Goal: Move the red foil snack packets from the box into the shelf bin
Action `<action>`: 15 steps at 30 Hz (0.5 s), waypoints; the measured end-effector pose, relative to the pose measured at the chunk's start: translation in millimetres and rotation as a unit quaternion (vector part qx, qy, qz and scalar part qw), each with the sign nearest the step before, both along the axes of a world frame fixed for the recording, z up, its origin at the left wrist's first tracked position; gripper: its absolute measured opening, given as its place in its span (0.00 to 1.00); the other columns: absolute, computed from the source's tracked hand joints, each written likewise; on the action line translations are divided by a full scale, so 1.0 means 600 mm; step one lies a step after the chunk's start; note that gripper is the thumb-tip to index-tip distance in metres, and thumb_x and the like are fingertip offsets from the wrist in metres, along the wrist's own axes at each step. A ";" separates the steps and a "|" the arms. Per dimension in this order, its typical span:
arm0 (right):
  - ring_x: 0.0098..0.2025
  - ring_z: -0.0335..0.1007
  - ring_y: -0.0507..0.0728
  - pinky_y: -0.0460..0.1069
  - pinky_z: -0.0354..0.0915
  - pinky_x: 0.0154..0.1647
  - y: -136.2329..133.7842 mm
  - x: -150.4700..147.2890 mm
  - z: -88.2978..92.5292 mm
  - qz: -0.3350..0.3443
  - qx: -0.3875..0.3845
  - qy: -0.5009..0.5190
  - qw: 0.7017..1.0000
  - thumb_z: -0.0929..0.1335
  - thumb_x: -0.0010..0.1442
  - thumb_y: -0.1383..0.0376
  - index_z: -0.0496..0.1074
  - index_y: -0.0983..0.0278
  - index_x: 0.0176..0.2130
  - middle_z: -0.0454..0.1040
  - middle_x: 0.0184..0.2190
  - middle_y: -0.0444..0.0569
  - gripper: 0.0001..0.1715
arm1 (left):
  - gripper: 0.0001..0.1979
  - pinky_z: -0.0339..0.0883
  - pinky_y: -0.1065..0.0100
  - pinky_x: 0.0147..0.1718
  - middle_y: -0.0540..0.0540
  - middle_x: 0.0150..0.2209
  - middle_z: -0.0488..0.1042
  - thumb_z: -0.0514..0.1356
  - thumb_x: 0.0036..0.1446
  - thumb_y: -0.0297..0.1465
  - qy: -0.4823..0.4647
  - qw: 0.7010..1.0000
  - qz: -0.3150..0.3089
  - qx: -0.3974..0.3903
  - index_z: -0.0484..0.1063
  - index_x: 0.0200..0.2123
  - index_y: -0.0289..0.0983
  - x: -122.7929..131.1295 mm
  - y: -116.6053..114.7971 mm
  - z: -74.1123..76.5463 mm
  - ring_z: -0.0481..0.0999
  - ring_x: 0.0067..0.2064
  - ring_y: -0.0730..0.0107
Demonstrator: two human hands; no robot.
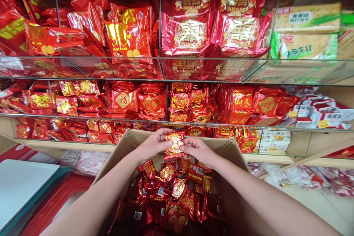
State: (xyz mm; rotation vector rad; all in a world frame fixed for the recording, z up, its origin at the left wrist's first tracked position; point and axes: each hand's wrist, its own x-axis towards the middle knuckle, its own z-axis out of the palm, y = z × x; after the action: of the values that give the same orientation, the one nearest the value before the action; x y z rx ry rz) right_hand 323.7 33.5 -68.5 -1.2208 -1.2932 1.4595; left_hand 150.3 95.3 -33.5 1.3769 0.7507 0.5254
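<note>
Between my two hands is a small red and gold snack packet, its shiny printed face toward me. My left hand grips it along the left side, thumb on the front. On the right edge, my right hand pinches it with thumb and fingers. Both hands are over the far part of an open cardboard box. Inside the box lies a loose heap of similar red and gold packets, some showing white barcode labels. The near part of the box is dark.
Ahead stands a shelf with clear dividers, filled with red packets on several levels. Green and cream cracker packs sit at upper right, white and red packs below. A pale lid-like panel is at left.
</note>
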 end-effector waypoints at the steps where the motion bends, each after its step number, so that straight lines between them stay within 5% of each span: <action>1: 0.22 0.62 0.47 0.42 0.56 0.22 0.000 0.000 -0.002 -0.002 0.003 0.004 1.000 0.66 0.47 0.55 0.63 0.66 0.31 0.65 0.21 0.40 0.17 | 0.24 0.63 0.67 0.38 0.48 0.35 0.71 0.63 0.41 0.33 -0.002 1.000 -0.017 0.003 0.60 0.42 0.36 0.003 -0.004 0.001 0.70 0.37 0.72; 15: 0.24 0.59 0.47 0.44 0.59 0.26 0.004 0.002 -0.004 -0.029 0.084 -0.062 0.994 0.64 0.50 0.55 0.64 0.65 0.32 0.63 0.23 0.41 0.16 | 0.17 0.63 0.68 0.36 0.50 0.31 0.71 0.62 0.41 0.31 0.006 0.996 -0.071 0.047 0.63 0.37 0.33 0.014 -0.011 -0.009 0.69 0.33 0.75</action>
State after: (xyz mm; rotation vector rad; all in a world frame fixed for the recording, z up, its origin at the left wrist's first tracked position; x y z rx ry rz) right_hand 324.6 36.0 -70.7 -1.2420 -1.4217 1.2230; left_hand 158.4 88.5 -38.8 1.5094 0.6385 0.4450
